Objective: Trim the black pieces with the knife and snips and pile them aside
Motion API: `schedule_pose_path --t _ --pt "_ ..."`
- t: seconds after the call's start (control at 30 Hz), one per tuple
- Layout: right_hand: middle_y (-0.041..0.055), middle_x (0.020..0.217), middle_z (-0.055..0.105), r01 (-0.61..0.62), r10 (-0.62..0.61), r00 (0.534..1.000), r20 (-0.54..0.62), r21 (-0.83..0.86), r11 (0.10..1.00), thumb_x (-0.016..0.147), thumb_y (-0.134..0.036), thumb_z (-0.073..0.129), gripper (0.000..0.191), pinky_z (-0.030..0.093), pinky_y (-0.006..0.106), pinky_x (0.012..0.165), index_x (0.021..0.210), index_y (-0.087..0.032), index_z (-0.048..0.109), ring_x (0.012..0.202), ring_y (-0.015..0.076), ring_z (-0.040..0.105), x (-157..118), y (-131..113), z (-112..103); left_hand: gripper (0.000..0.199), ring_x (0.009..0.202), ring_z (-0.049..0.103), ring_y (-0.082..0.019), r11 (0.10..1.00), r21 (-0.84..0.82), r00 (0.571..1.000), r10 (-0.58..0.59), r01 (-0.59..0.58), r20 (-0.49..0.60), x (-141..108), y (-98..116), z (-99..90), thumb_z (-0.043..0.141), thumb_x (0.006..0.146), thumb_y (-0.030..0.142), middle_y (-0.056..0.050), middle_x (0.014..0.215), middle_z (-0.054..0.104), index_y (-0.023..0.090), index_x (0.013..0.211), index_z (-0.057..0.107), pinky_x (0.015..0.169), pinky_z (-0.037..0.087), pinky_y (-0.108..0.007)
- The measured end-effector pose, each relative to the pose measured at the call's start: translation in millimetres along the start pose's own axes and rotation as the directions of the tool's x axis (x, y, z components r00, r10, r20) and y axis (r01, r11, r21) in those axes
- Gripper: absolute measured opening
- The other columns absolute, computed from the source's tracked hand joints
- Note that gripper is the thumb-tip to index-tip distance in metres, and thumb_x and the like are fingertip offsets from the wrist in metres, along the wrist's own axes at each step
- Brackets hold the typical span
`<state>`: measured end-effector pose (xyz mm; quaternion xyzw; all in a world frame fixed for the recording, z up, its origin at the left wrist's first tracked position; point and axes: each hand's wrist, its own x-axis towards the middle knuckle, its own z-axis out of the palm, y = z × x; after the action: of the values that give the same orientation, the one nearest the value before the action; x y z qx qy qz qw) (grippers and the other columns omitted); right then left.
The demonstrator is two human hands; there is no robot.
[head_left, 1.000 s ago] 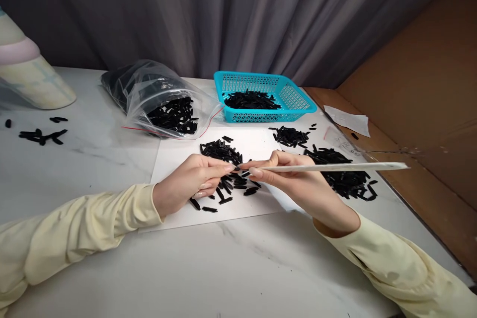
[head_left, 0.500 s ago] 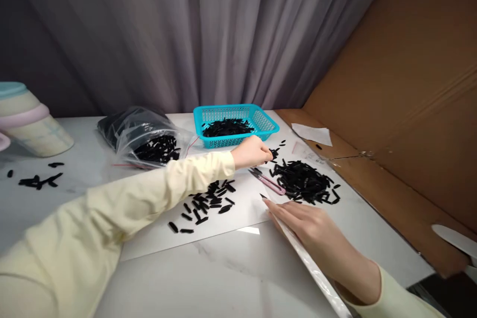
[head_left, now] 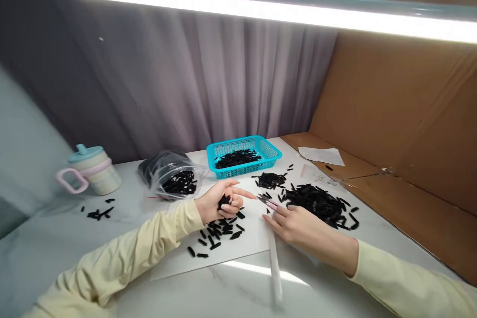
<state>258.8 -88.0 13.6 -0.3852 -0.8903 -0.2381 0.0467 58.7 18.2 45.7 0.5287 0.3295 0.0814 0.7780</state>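
My left hand (head_left: 219, 201) is curled round a clump of small dark elongated pieces (head_left: 224, 202), its index finger stretched out to the right. That fingertip lies close to the tips of pink thread snips (head_left: 272, 203). My right hand (head_left: 298, 223) has its fingers closed on the snips, and their pink handle is partly covered. Beneath this hand a long white strip (head_left: 275, 268) slants toward me; a small black tip shows at its top end, and whether the fingers also touch it I cannot tell. Loose black pieces (head_left: 216, 233) lie on a white sheet (head_left: 249, 246) below my left hand.
A blue basket (head_left: 244, 171) of black pieces stands at the back. Left of it are an open plastic bag (head_left: 160, 179) and a lidded cup (head_left: 100, 174). A large black pile (head_left: 316, 203) and a smaller one (head_left: 272, 180) lie right. A lamp (head_left: 261, 10) hangs above.
My left hand has drawn back from the small pile and turned to show a clump in its fingers. My right hand has moved onto the snips. The view has tilted up, bringing in the lamp.
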Motion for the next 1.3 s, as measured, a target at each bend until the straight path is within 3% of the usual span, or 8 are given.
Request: schedule_pose_path --t 0.13,0.3,0.43,0.63,0.87,1.03,1.17,1.3 --pt "0.0027 0.062 0.059 0.138 -0.138 0.989 0.051 0.006 0.990 0.075 0.000 0.055 0.028 0.028 0.030 0.044 0.100 -0.012 0.058 0.055 0.0180 0.054 34.3 2.0 -20.6 0.041 0.035 0.015 -0.005 0.984 -0.178 0.998 0.005 -0.017 -0.067 -34.1 -18.6 -15.8 0.022 0.089 0.029 0.007 0.053 0.025 0.006 0.089 0.056 0.033 0.012 -0.016" --pt "0.0037 0.072 0.059 0.102 -0.076 0.993 -0.091 0.330 0.938 0.085 -0.004 0.046 0.023 0.028 0.026 0.050 0.103 -0.015 0.057 0.066 0.0166 0.051 81.6 -13.2 -36.3 0.039 0.034 0.021 -0.004 0.966 -0.260 0.999 -0.011 -0.002 -0.049 -36.3 -27.3 -21.5 0.031 0.085 0.039 0.004 0.052 0.035 0.012 0.064 0.048 0.031 0.013 -0.015" --pt "0.0057 0.080 0.061 -0.018 0.062 0.998 -0.031 0.750 0.661 0.084 -0.008 0.051 0.011 0.035 0.025 0.057 0.086 -0.015 0.059 0.069 0.0159 0.052 113.2 -26.7 -24.9 0.049 0.029 0.023 -0.007 0.971 -0.239 0.998 -0.021 0.007 -0.059 -32.7 -33.1 -22.5 0.030 0.083 0.053 0.004 0.037 0.028 0.018 0.049 0.035 0.029 0.013 -0.018" --pt "-0.0017 0.063 0.056 -0.043 0.076 0.997 0.015 0.921 0.386 0.084 -0.019 0.053 0.013 0.040 0.022 0.052 0.072 -0.017 0.053 0.056 0.0115 0.052 136.0 -33.3 -4.9 0.055 0.025 0.018 -0.006 0.978 -0.163 0.971 0.091 -0.129 -0.220 -37.4 -40.5 -20.3 0.019 0.084 0.056 0.003 0.034 0.036 0.017 0.054 0.043 0.029 0.007 -0.018" --pt "-0.0013 0.058 0.057 -0.128 0.137 0.984 0.117 0.989 0.068 0.086 -0.045 0.050 0.029 0.045 0.024 0.046 0.074 -0.018 0.051 0.047 0.0137 0.059 127.8 -30.6 0.2 0.069 0.022 0.025 -0.006 0.977 0.080 0.941 0.213 -0.199 -0.262 -44.7 -39.5 -13.1 0.016 0.086 0.060 -0.005 0.034 0.046 0.012 0.050 0.052 0.030 0.008 -0.022" --pt "0.0014 0.066 0.060 -0.251 0.266 0.913 0.309 0.940 -0.230 0.081 -0.045 0.060 0.031 0.047 0.023 0.047 0.077 -0.015 0.056 0.051 0.0109 0.055 91.5 -33.4 -6.3 0.035 0.033 0.023 -0.005 0.915 0.247 0.839 0.394 -0.319 -0.376 -62.7 -65.7 -2.9 0.047 0.083 0.047 0.009 0.039 0.034 0.014 0.077 0.057 0.036 0.015 -0.019" --pt "0.0061 0.074 0.065 -0.307 0.238 0.832 0.502 0.773 -0.555 0.074 -0.043 0.069 0.032 0.048 0.022 0.052 0.080 -0.013 0.061 0.061 0.0123 0.061 61.3 -46.0 -3.6 0.030 0.043 0.026 -0.007 0.737 0.589 0.747 0.587 -0.332 -0.313 -70.3 -90.4 -0.4 0.050 0.084 0.036 0.009 0.046 0.032 0.013 0.099 0.061 0.044 0.023 -0.019" --pt "0.0068 0.074 0.068 -0.278 0.254 0.804 0.538 0.717 -0.639 0.073 -0.042 0.071 0.032 0.050 0.022 0.055 0.083 -0.013 0.061 0.063 0.0133 0.064 52.2 -58.1 3.1 0.034 0.043 0.033 -0.009 0.547 0.761 0.718 0.678 -0.350 -0.158 -68.6 -100.8 -1.4 0.052 0.083 0.030 0.007 0.047 0.039 0.013 0.111 0.063 0.047 0.029 -0.021"
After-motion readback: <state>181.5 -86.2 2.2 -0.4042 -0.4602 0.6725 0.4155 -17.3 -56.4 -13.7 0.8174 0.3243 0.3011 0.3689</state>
